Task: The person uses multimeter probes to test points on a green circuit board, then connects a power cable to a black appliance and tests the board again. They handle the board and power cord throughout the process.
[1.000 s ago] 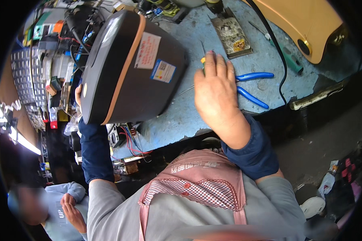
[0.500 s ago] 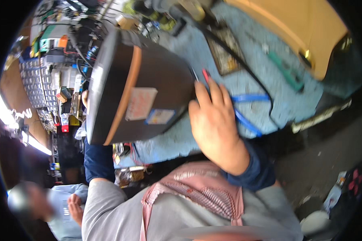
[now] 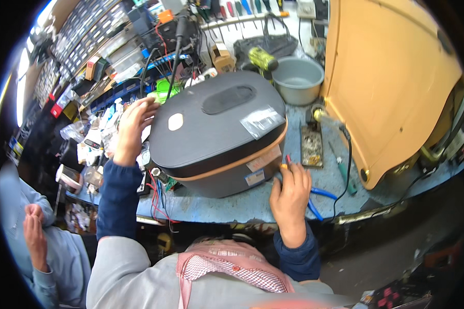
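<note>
A dark grey oval appliance (image 3: 216, 193) with a lid and an orange-brown band stands upright on the blue workbench (image 3: 227, 213). A plastic packet (image 3: 263, 122) lies on the lid. Beside the appliance's left end, my left hand (image 3: 133, 126) is raised open, its fingers stretched out and holding nothing. My right hand (image 3: 292, 198) rests on the bench right of the appliance with fingers extended. A small red piece (image 3: 288, 158) shows just past its fingertips, partly hidden. Blue-handled pliers (image 3: 323, 193) lie right beside this hand, their head covered by it.
A grey pot (image 3: 299, 82) and a yellow-green drill (image 3: 263, 59) stand behind. A metal tray (image 3: 311, 149) and a green-handled screwdriver (image 3: 346, 177) lie right, before a large orange-yellow panel (image 3: 386, 92). Clutter fills the left side. Another person (image 3: 51, 247) is at far left.
The appliance has gone from tilted up on its side to upright on the bench. My left hand has come off it. My right hand stays near the pliers. The head view has turned.
</note>
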Tool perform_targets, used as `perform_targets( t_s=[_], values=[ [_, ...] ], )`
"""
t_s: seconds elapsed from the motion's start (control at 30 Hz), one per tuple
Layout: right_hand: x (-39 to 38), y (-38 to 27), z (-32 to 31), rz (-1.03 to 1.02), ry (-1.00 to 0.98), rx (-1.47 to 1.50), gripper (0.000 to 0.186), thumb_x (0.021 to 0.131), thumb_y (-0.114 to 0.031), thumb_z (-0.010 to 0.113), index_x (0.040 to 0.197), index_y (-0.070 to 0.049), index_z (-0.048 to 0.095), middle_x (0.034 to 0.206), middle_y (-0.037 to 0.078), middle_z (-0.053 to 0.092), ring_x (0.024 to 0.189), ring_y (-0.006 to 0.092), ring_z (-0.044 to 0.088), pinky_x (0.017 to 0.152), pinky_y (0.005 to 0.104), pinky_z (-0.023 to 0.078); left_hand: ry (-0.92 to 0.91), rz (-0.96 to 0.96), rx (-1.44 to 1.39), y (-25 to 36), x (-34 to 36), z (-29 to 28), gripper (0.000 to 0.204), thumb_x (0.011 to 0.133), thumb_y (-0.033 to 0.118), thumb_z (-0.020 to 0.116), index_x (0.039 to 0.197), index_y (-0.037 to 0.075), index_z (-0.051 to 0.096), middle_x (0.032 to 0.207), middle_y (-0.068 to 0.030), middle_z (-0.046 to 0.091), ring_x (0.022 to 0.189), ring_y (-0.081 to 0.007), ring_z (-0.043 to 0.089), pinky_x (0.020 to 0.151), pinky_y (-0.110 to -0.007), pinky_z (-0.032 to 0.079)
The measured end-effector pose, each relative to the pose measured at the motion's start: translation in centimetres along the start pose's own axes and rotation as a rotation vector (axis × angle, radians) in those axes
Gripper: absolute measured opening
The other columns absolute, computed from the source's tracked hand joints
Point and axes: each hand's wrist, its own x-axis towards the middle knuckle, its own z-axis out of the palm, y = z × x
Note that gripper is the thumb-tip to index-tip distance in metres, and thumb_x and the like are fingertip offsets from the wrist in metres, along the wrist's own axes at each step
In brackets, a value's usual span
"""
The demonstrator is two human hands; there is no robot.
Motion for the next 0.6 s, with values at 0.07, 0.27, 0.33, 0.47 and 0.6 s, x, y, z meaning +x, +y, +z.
perform_targets(
  t_s=[0.07, 0.27, 0.33, 0.47, 0.6],
  values=[
    [-0.1, -0.7, -0.5, -0.06, 0.074, 0.049, 0.03, 0.091, -0.003, 0.077, 0.12, 0.004, 0.074, 0.135, 0.026, 0.069, 0.127, 0.0473, 0.065, 0.116, 0.0607, 0.048, 0.157, 0.222, -0.05, 0.2, -5.0, -2.5, 0.036, 0.116, 0.023, 0.056, 0.133, -0.004, 0.073, 0.118, -0.0166, 0.08, 0.102, -0.0231, 0.077, 0.098, -0.039, 0.06],
    [-3.1, -3.9, 1.2, 0.35, 0.074, 0.798, 0.048, 0.097, 0.004, 0.075, 0.144, 0.004, 0.065, 0.145, 0.02, 0.066, 0.129, 0.0344, 0.068, 0.11, 0.0455, 0.055, 0.334, 0.25, 0.232, -6.1, -19.7, -4.0, 0.023, 0.109, 0.012, 0.062, 0.095, -0.003, 0.073, 0.081, -0.0054, 0.065, 0.073, -0.0136, 0.058, 0.067, -0.031, 0.044],
    [-3.6, -4.6, 1.8, 0.392, -0.009, 0.913, 0.058, 0.109, -0.007, 0.065, 0.163, 0.004, 0.045, 0.161, 0.019, 0.054, 0.147, 0.0304, 0.055, 0.124, 0.0455, 0.043, 0.384, 0.302, 0.383, -9.3, -22.0, -4.0, 0.022, 0.106, 0.007, 0.064, 0.087, -0.004, 0.067, 0.074, -0.0101, 0.06, 0.067, -0.0213, 0.057, 0.063, -0.036, 0.043],
    [-3.7, -5.0, 3.5, 0.431, -0.004, 1.032, 0.066, 0.122, -0.032, 0.043, 0.176, 0.002, 0.023, 0.18, 0.024, 0.03, 0.166, 0.0377, 0.032, 0.136, 0.0494, 0.024, 0.396, 0.329, 0.396, -12.5, -24.2, -4.4, 0.017, 0.102, 0.002, 0.064, 0.088, -0.005, 0.07, 0.073, -0.0144, 0.062, 0.063, -0.0268, 0.059, 0.059, -0.038, 0.042],
    [-2.6, -7.0, 5.1, 0.345, 0.037, 0.973, 0.073, 0.124, -0.039, 0.03, 0.176, 0.008, 0.011, 0.182, 0.023, 0.023, 0.167, 0.0332, 0.027, 0.136, 0.0431, 0.021, 0.464, 0.304, 0.27, -14.3, -23.4, -5.3, 0.018, 0.103, 0.003, 0.064, 0.087, -0.006, 0.069, 0.074, -0.0139, 0.063, 0.064, -0.0243, 0.059, 0.059, -0.038, 0.043]
  ],
)
